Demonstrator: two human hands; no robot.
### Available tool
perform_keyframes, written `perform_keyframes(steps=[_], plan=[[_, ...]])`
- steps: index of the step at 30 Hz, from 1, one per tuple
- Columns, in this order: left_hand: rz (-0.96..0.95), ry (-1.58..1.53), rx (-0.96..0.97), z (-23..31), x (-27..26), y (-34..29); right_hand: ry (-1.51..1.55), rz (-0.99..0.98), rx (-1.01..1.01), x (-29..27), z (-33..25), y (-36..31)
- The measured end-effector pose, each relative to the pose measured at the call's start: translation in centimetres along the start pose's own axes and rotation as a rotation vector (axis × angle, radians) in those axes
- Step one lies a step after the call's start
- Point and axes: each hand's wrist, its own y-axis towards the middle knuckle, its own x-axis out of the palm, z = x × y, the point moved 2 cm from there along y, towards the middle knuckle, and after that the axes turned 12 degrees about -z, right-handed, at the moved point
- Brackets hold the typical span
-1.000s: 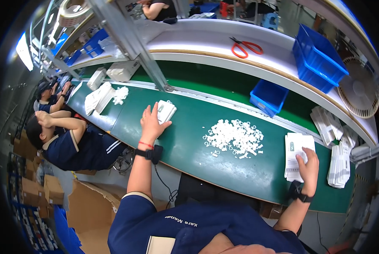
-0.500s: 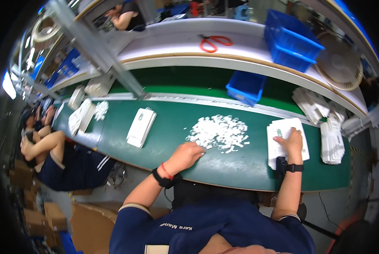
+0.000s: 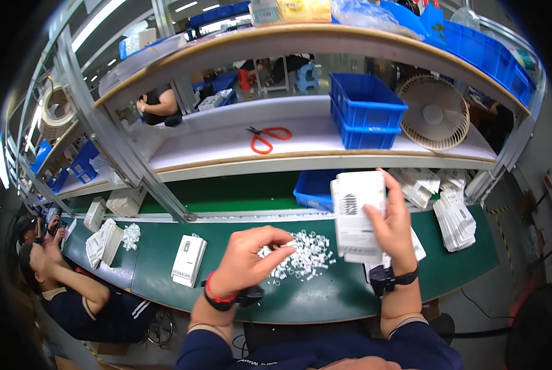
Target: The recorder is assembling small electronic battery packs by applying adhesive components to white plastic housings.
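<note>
Head view: the right hand [image 3: 390, 231] grips a flat white plastic housing [image 3: 357, 214] upright above the green conveyor belt [image 3: 325, 296], facing the worker. The left hand [image 3: 248, 262] pinches 1 small white clip [image 3: 286, 245] from the clip pile [image 3: 303, 259] below.

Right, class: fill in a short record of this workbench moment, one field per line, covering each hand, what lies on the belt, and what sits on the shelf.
Left hand: left hand pinches a small white plastic piece above the heap of small white plastic pieces
Right hand: right hand holds up a flat white rectangular box
Belt: green conveyor belt carries a second flat white box
Shelf: orange-handled scissors, stacked blue plastic crates, round beige fan
</note>
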Motion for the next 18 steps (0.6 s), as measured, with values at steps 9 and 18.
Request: perform_keyframes(steps=[9, 18], plan=[[0.223, -0.022, 0.178, -2.3, 2.2, 2.1, -0.002, -0.484, -0.205, 6.6, -2.5, 1.2], [0.156, -0.046, 0.023, -3.8, 1.8, 3.2, -0.136, -0.366, -0.219, 7.2, -0.9, 1.7]])
